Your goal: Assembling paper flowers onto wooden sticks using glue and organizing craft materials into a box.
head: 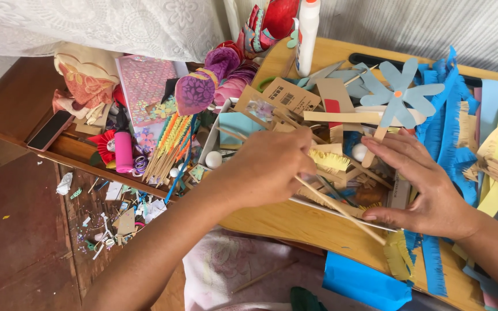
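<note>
Hands work over a shallow white tray (226, 124) of craft scraps near the middle of the desk (295, 222). I see my left hand (266, 167) reaching in from the lower left, forearm slanting up across the desk's front edge, knuckles up and fingers curled together, pinching a thin wooden stick (341, 210). That stick runs from the fingers down and to the right, its far end passing just under my right hand (422, 184). My right hand comes in from the right edge, palm down, fingers loosely spread and lying flat on the scraps at the tray's right end, thumb tucked toward the front edge; it grips nothing that I can make out. Just beyond its fingertips a blue paper flower (400, 92) lies on flat wooden sticks. Blue fringed paper (448, 124) trails along the right side. A white glue bottle (307, 34) stands at the back edge, and a pink bottle (124, 151) stands toward the left corner.
</note>
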